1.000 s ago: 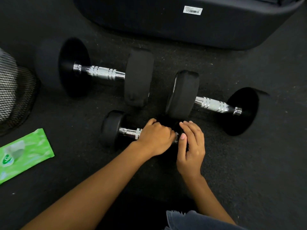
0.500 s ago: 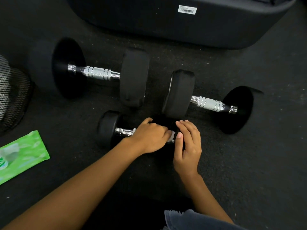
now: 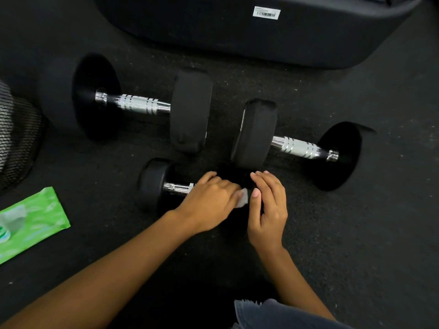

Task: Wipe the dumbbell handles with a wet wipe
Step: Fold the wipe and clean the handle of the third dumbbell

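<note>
A small black dumbbell (image 3: 152, 184) lies on the dark floor in front of me, its chrome handle (image 3: 177, 188) showing only at the left end. My left hand (image 3: 211, 200) is curled over the rest of the handle and holds a white wet wipe (image 3: 242, 198), which peeks out by its fingertips. My right hand (image 3: 268, 207) grips the dumbbell's right head, which is mostly hidden under it. Two bigger dumbbells lie behind: one at the left (image 3: 142, 104) and one at the right (image 3: 297, 147), both with bare chrome handles.
A green wet wipe pack (image 3: 31, 222) lies on the floor at the left. A black mesh bin (image 3: 16, 136) stands at the far left edge. A large black padded bench base (image 3: 237, 32) runs along the back. Blue denim (image 3: 273, 314) shows at the bottom.
My left hand has slid slightly left along the small dumbbell's handle, and the white wipe now shows at its fingertips. My right hand stays on the right head.
</note>
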Demonstrator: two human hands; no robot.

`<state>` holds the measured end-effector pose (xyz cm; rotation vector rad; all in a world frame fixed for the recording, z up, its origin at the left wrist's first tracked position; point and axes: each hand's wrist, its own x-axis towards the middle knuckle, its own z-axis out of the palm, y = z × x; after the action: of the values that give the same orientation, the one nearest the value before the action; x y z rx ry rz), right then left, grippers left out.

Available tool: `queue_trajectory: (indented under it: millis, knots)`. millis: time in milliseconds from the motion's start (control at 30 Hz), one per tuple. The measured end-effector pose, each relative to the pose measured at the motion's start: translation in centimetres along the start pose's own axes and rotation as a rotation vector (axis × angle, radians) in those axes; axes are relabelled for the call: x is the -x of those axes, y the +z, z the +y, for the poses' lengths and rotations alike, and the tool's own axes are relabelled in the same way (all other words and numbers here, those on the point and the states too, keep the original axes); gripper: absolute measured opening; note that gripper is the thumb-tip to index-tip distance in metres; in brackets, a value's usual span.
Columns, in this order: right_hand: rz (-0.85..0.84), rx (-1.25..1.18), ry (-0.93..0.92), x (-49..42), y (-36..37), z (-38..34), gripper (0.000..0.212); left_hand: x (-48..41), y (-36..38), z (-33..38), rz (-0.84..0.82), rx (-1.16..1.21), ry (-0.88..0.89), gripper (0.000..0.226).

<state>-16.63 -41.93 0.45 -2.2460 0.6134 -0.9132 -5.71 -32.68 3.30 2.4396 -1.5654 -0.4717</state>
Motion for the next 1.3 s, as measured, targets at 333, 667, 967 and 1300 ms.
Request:
queue_trajectory:
  millis: [333, 667, 967, 1300]
  knots:
    - [0.005, -0.003, 0.01, -0.2, 0.0, -0.2, 0.034, -2.5, -1.0, 1.3, -0.117, -0.123, 0.036, 0.042]
    - [-0.006, 0.002, 0.024, -0.2, 0.0, -0.3, 0.033, 1.4, 2.1, 0.1, 0.405, 0.113, 0.178, 0.028]
    - [-0.006, 0.009, 0.026, -0.2, 0.0, -0.3, 0.034, 2.0, 2.1, -1.2, 0.482, 0.072, 0.244, 0.013]
    - [0.003, 0.01, 0.011, -0.2, 0.1, -0.2, 0.034, 1.6, 2.7, -0.7, 0.475, 0.09, 0.257, 0.012]
